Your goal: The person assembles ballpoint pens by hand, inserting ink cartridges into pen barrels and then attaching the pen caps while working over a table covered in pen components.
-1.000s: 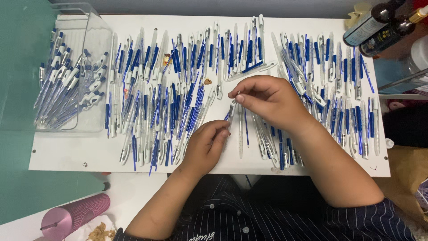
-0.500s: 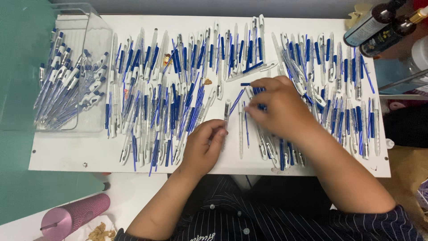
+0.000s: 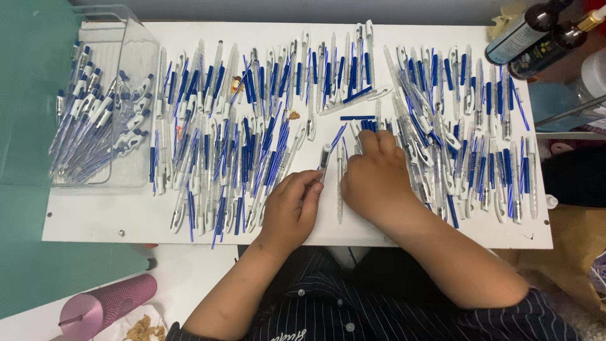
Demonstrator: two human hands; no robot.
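A white board [image 3: 126,221] is covered with several white and blue pen parts [image 3: 252,132] laid in rows. My left hand [image 3: 291,208] grips a clear white pen barrel [image 3: 324,158] that points up and to the right. My right hand [image 3: 377,180] lies knuckles up just right of it, with its fingertips on the blue pieces [image 3: 369,126] near the board's middle. What lies under the right palm is hidden.
A clear plastic bin [image 3: 95,107] with several assembled pens stands at the left. Dark bottles [image 3: 536,28] are at the upper right corner. A pink tumbler [image 3: 107,306] and a few crumbs lie below the board at the lower left.
My right hand has slid down and left from the blue pieces toward the left hand. The left hand still holds the barrel in about the same spot.
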